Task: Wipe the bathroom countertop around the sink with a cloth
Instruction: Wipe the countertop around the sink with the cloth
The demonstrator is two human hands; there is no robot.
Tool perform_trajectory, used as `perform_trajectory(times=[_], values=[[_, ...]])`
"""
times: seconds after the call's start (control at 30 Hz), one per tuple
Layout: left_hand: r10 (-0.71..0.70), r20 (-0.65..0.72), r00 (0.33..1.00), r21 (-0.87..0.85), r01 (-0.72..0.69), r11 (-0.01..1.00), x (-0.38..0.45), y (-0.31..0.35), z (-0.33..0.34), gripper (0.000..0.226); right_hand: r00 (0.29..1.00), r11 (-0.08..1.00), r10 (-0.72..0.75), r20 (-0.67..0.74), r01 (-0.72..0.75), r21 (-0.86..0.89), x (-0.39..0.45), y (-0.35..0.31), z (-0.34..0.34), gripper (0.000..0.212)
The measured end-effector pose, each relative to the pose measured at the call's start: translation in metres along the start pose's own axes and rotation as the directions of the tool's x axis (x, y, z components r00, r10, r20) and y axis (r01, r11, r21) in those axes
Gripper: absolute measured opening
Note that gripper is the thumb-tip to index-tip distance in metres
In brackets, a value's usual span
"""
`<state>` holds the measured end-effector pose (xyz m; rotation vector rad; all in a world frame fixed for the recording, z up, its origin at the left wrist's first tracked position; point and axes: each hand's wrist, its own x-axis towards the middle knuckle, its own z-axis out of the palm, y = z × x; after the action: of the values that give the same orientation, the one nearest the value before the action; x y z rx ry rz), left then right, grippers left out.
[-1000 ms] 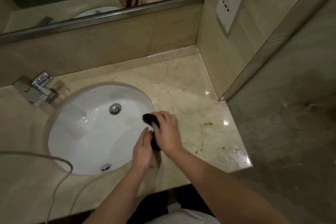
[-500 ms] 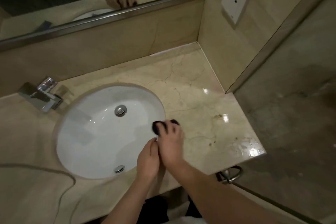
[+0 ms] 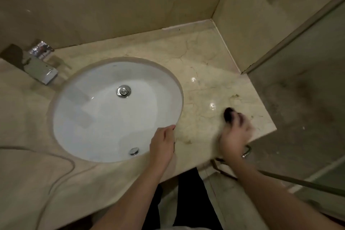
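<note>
Hands work a beige marble countertop [image 3: 205, 65] beside a white oval sink [image 3: 104, 117]. At about four o'clock from the basin, the blurred right hand [image 3: 235, 134] grips a dark cloth [image 3: 229, 115], which pokes out past the fingertips toward twelve o'clock and lies on the stone. The left hand [image 3: 162, 143] rests with relaxed fingers on the sink's rim, holding nothing. A chrome faucet [image 3: 40, 65] stands at ten o'clock.

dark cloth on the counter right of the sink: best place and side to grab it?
Take the dark cloth at its bunched far end, the only part showing beyond the right hand, coming from above. It lies low on the countertop, so a top pinch likely suits; blur hides its shape.
</note>
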<state>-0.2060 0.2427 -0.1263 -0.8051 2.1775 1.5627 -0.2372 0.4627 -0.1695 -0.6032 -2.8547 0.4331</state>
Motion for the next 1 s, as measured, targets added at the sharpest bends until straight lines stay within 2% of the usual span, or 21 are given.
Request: perform_trajectory(times=[0.13, 0.23, 0.3, 0.37, 0.43, 0.53, 0.6, 0.73, 0.8, 0.9, 0.93, 0.97, 1.0], values=[[0.04, 0.045, 0.998, 0.074, -0.043, 0.996, -0.006, 0.004, -0.02, 0.035, 0.938, 0.944, -0.318, 0.138, 0.299, 0.142, -0.083, -0.117, 0.029, 0.044], [0.065, -0.051, 0.997, 0.201, -0.054, 0.978, -0.01, -0.01, -0.053, 0.035, 0.872, 0.886, -0.423, 0.247, 0.341, 0.314, -0.079, -0.171, 0.028, 0.032], [0.071, -0.092, 0.993, 0.23, -0.048, 0.972, -0.015, -0.025, -0.078, 0.037, 0.888, 0.886, -0.383, 0.253, 0.277, 0.371, -0.068, -0.169, 0.012, 0.032], [0.083, -0.068, 0.994, 0.283, -0.061, 0.957, -0.022, -0.039, -0.092, 0.033, 0.909, 0.891, -0.364, 0.202, 0.276, 0.361, -0.065, -0.138, -0.014, 0.034], [0.086, -0.036, 0.996, 0.36, -0.068, 0.93, -0.035, -0.049, -0.1, 0.029, 0.867, 0.852, -0.474, 0.151, 0.408, 0.329, -0.081, -0.092, -0.033, 0.035], [0.138, -0.022, 0.99, 0.386, -0.119, 0.915, -0.046, -0.062, -0.101, 0.032, 0.775, 0.808, -0.589, 0.227, 0.569, 0.154, -0.129, -0.055, -0.018, 0.051], [0.145, -0.016, 0.989, 0.387, -0.128, 0.913, -0.048, -0.064, -0.102, 0.037, 0.751, 0.789, -0.612, 0.249, 0.598, 0.14, -0.149, -0.065, 0.003, 0.055], [0.134, -0.007, 0.991, 0.339, -0.124, 0.932, -0.047, -0.062, -0.103, 0.04, 0.684, 0.714, -0.7, 0.205, 0.677, 0.176, -0.137, -0.09, 0.012, 0.039], [0.12, -0.032, 0.992, 0.324, -0.104, 0.94, -0.046, -0.062, -0.102, 0.041, 0.705, 0.745, -0.667, 0.243, 0.645, 0.171, -0.117, -0.101, 0.012, 0.035], [0.12, -0.017, 0.993, 0.334, -0.107, 0.937, -0.045, -0.061, -0.102, 0.041, 0.833, 0.878, -0.478, 0.278, 0.459, 0.133, -0.071, -0.132, 0.014, 0.032], [0.128, -0.008, 0.992, 0.335, -0.118, 0.935, -0.046, -0.061, -0.103, 0.042, 0.851, 0.894, -0.448, 0.273, 0.419, 0.16, -0.061, -0.139, 0.011, 0.032], [0.143, -0.022, 0.989, 0.334, -0.128, 0.934, -0.05, -0.062, -0.106, 0.042, 0.838, 0.877, -0.475, 0.268, 0.426, 0.22, -0.058, -0.143, 0.008, 0.033], [0.181, -0.077, 0.98, 0.336, -0.146, 0.931, -0.056, -0.066, -0.107, 0.042, 0.795, 0.822, -0.557, 0.24, 0.486, 0.298, -0.065, -0.143, 0.003, 0.036]])
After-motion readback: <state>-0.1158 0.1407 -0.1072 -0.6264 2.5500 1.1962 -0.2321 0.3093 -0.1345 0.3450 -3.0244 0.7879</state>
